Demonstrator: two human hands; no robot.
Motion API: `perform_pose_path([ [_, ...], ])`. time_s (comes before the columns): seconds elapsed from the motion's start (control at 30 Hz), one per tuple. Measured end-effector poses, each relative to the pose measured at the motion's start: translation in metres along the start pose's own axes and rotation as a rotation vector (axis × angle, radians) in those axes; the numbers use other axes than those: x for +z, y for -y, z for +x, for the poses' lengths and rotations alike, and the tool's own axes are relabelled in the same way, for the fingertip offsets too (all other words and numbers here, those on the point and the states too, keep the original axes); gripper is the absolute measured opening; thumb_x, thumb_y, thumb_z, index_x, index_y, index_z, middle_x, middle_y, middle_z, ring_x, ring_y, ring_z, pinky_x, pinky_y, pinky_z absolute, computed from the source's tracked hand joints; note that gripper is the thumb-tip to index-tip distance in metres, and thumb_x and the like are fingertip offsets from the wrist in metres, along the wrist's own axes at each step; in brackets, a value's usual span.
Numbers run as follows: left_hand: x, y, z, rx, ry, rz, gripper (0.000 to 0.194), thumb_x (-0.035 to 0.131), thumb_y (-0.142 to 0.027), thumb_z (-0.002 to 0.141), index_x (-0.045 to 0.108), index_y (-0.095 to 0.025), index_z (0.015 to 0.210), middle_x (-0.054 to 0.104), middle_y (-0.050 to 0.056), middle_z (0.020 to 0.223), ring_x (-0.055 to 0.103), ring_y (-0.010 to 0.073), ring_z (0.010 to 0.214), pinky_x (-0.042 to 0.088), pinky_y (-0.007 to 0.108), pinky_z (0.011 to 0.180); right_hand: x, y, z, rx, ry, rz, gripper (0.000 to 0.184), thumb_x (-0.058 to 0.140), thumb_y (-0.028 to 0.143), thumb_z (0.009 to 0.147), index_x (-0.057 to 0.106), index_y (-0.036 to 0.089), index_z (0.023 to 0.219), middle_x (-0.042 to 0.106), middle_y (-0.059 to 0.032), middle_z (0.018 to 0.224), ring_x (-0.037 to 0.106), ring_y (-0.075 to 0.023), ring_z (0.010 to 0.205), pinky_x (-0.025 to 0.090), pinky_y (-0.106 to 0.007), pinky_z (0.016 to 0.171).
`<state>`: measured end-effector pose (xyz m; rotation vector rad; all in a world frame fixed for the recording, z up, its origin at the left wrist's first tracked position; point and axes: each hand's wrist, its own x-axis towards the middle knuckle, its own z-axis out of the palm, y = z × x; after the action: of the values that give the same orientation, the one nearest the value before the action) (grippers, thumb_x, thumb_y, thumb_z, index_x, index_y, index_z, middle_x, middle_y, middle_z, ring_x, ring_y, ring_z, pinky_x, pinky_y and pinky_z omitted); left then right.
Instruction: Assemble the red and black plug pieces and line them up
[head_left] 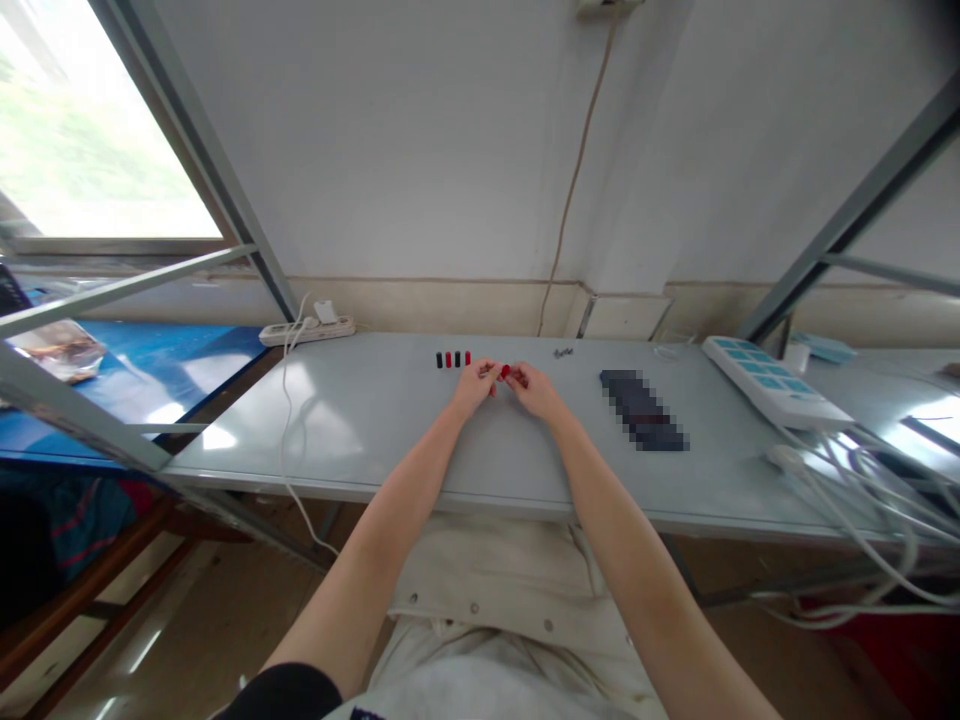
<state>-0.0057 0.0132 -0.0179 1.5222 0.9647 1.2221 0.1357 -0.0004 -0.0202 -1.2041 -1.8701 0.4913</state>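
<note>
Both my hands meet just above the grey desk (pixel 390 430), near its middle. My right hand (pixel 534 388) pinches a small red round piece (pixel 505 371) between thumb and fingers. Close beside it, my left hand (pixel 478 385) has its thumb and fingertips pressed together; what they hold is too small to make out. To the left of my left hand, several small cylinders stand in a short row, black and red by turns, among them a black cylinder (pixel 439 360) and a red cylinder (pixel 448 359). Some tiny dark metal bits (pixel 563 352) lie behind my right hand.
A dark, pixelated flat object (pixel 643 410) lies right of my hands. One white power strip (pixel 307 330) is at the back left, its cord hanging over the front edge. A larger white and blue power strip (pixel 776 382) with tangled cables (pixel 855 500) is at the right.
</note>
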Motion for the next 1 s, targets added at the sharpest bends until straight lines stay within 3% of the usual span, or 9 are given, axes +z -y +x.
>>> perform_pose_path([
  [0.23,0.001,0.003,-0.003,-0.050,0.015,-0.009,0.025,0.053,-0.039,0.073,0.049,-0.015,0.077,0.051,-0.004,0.058,0.039,0.0024,0.035,0.029,0.017,0.038,0.003,-0.001,0.000,0.025,0.023,-0.071,0.013,0.050,0.029,0.073,0.055,0.017,0.075,0.052,0.0013,0.059,0.045,-0.0097,0.051,0.037,-0.023,0.054],
  [0.33,0.002,0.003,-0.003,-0.054,-0.007,0.025,0.021,0.047,-0.036,0.077,0.047,-0.016,0.082,0.050,-0.004,0.057,0.038,0.0031,0.034,0.029,0.017,0.038,0.000,-0.006,0.005,0.059,-0.037,-0.161,0.012,0.051,0.027,0.072,0.056,0.017,0.074,0.053,0.0006,0.059,0.046,-0.0102,0.052,0.037,-0.024,0.055],
  [0.53,0.000,0.010,-0.003,0.105,-0.102,0.468,0.016,0.042,-0.028,0.079,0.053,-0.017,0.082,0.054,-0.001,0.059,0.046,0.0086,0.050,0.037,0.022,0.055,-0.015,-0.027,0.021,0.322,-0.218,-0.332,0.012,0.053,0.024,0.071,0.060,0.016,0.076,0.061,-0.0057,0.071,0.054,-0.0143,0.065,0.040,-0.026,0.061],
  [0.7,0.002,0.012,-0.006,0.133,-0.063,0.713,0.019,0.042,-0.026,0.079,0.058,-0.018,0.086,0.060,0.003,0.070,0.051,0.0122,0.060,0.038,0.024,0.063,-0.019,-0.035,0.031,0.346,-0.157,-0.395,0.013,0.055,0.025,0.071,0.062,0.016,0.077,0.063,-0.0070,0.076,0.057,-0.0153,0.071,0.041,-0.026,0.065],
  [1.0,0.004,0.009,-0.009,0.143,-0.015,0.755,0.021,0.042,-0.025,0.079,0.061,-0.017,0.083,0.061,0.004,0.069,0.051,0.0136,0.060,0.038,0.025,0.063,-0.019,-0.038,0.044,0.295,-0.018,-0.457,0.013,0.058,0.026,0.070,0.063,0.015,0.074,0.064,-0.0075,0.077,0.056,-0.0153,0.072,0.041,-0.026,0.066],
])
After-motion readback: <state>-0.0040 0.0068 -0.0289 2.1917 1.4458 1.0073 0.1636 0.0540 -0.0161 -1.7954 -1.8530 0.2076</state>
